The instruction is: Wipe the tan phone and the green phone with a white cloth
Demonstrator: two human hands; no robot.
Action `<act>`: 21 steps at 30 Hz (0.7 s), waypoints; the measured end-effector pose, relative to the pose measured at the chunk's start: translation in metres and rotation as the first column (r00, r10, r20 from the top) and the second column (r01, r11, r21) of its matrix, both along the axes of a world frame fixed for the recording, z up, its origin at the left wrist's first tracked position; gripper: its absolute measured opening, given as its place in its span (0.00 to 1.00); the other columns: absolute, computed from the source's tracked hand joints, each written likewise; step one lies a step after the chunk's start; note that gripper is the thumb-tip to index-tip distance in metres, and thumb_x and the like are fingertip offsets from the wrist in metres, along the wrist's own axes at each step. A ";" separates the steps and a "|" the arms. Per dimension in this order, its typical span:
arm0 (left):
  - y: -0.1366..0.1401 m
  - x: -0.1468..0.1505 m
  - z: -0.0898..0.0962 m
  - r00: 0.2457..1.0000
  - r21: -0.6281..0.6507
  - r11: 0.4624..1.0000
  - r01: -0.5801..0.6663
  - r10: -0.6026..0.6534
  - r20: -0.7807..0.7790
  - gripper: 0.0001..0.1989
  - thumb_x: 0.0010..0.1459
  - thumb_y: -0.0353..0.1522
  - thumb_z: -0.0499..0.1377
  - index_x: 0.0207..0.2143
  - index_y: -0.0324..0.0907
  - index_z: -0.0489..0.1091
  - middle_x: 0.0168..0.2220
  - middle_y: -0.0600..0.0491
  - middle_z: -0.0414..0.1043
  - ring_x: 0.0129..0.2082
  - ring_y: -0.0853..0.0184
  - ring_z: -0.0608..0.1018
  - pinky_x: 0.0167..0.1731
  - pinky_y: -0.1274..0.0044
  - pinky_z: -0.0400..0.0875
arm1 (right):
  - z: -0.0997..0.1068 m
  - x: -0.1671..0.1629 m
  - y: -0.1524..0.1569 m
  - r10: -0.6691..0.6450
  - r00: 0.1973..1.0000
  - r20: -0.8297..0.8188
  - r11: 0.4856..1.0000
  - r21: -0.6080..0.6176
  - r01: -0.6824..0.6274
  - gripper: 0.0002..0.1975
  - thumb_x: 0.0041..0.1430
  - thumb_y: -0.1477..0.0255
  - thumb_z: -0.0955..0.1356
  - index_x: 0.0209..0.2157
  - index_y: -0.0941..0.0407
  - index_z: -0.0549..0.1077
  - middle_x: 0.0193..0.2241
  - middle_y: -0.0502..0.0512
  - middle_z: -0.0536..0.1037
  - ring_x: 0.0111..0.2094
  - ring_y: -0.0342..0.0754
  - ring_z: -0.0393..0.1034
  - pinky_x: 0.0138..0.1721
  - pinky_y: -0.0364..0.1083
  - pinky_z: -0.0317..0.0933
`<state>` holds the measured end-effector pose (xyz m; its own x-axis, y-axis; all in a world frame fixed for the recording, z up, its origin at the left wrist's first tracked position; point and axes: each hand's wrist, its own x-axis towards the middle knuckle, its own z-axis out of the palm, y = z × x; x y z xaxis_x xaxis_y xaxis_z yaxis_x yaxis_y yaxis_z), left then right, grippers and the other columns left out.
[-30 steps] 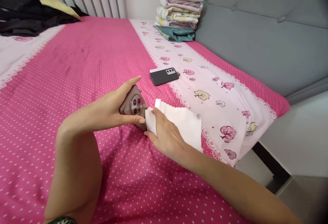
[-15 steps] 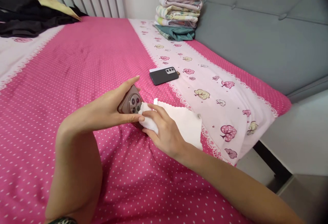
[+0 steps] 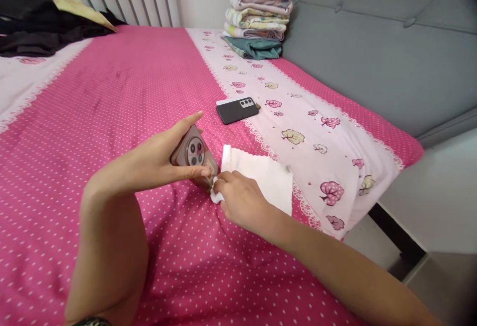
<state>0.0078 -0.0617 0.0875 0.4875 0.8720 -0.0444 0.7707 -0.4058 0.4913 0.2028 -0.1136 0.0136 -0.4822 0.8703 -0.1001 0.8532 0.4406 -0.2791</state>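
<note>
Tilted up over the pink bedspread is a brownish phone [image 3: 182, 155] with a big round camera bump; its back faces me. My left hand [image 3: 169, 149] grips it by the edges, thumb along the near side. My right hand [image 3: 242, 198] is closed on a crumpled white cloth [image 3: 216, 197], which touches the phone's lower right end. Most of that cloth is hidden under the fingers. Right behind my right hand, a larger white cloth [image 3: 274, 179] with a scalloped edge lies flat on the bed.
A black phone [image 3: 236, 112] lies beyond my hands, a pale flat item under it. Folded fabrics [image 3: 259, 18] are stacked against the grey headboard [image 3: 357, 42]. Dark clothes [image 3: 33, 18] lie at the far left. The bed's edge [image 3: 372, 199] drops off at the right.
My right hand has slid the crumpled cloth down from beside the camera bump to the phone's lower end, uncovering more of its back. My left hand has stayed in place.
</note>
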 end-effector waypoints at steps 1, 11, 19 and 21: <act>0.000 0.001 0.000 1.000 0.003 1.000 -0.003 0.003 -0.004 0.51 0.50 0.59 0.57 0.70 0.51 0.40 0.52 0.46 0.70 0.45 0.50 0.76 0.43 0.66 0.72 | 0.001 0.000 0.000 0.010 1.000 0.009 1.000 0.004 -0.010 0.16 0.57 0.80 0.63 0.45 0.58 0.75 0.46 0.58 0.75 0.46 0.55 0.69 0.41 0.50 0.66; 0.000 0.001 -0.001 1.000 0.012 1.000 -0.008 0.008 -0.005 0.51 0.50 0.59 0.57 0.69 0.51 0.41 0.50 0.47 0.71 0.43 0.52 0.77 0.41 0.67 0.72 | -0.001 0.001 -0.002 0.003 1.000 -0.009 1.000 0.012 -0.003 0.16 0.57 0.79 0.62 0.45 0.57 0.75 0.47 0.58 0.75 0.47 0.54 0.68 0.39 0.50 0.66; -0.001 0.001 0.000 1.000 0.021 1.000 0.001 -0.001 0.006 0.50 0.51 0.58 0.58 0.69 0.50 0.42 0.48 0.47 0.71 0.43 0.53 0.77 0.39 0.68 0.72 | 0.000 0.000 -0.002 -0.012 1.000 -0.014 1.000 0.005 0.013 0.15 0.58 0.78 0.63 0.45 0.56 0.74 0.48 0.57 0.75 0.47 0.54 0.68 0.39 0.49 0.65; -0.001 0.001 0.000 1.000 0.025 1.000 0.004 -0.004 -0.005 0.49 0.52 0.57 0.58 0.69 0.50 0.42 0.48 0.47 0.72 0.42 0.54 0.77 0.37 0.69 0.72 | 0.000 0.000 -0.002 -0.016 1.000 -0.017 1.000 0.004 0.016 0.15 0.58 0.78 0.63 0.46 0.56 0.74 0.48 0.57 0.75 0.48 0.54 0.68 0.39 0.49 0.65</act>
<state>0.0083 -0.0623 0.0875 0.4908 0.8709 -0.0253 0.7713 -0.4207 0.4776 0.2026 -0.1159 0.0132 -0.4696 0.8784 -0.0887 0.8554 0.4278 -0.2921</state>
